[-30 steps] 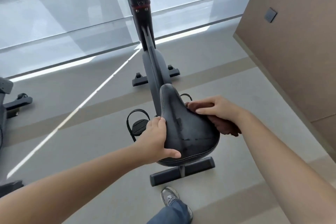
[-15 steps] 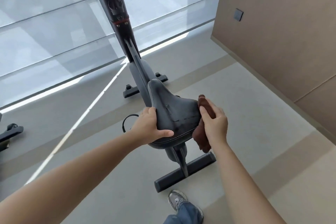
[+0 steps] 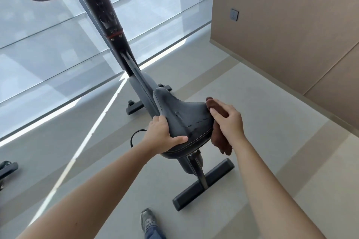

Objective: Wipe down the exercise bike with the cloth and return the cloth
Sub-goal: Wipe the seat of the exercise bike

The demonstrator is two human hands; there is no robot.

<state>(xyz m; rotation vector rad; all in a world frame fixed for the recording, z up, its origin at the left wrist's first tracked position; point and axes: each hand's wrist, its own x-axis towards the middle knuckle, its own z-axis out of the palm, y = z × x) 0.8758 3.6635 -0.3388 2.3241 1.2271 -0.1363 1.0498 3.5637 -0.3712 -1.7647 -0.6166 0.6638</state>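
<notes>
The black exercise bike stands in front of me, its black saddle at centre and its mast rising to the handlebar and console at the top left. My left hand grips the saddle's left edge, thumb lying on the top. My right hand presses a brown cloth flat against the saddle's right side. The cloth shows above the fingers and hangs below the palm.
A rear stabiliser bar rests on the grey floor below the saddle, with my shoe just behind it. A tan wall with a switch stands at the right, and a large window fills the left. Part of another machine sits at the far left.
My right hand has carried the cloth from the top right of the saddle to its right side. The view has tilted up, bringing the handlebar into sight. My left hand keeps its grip.
</notes>
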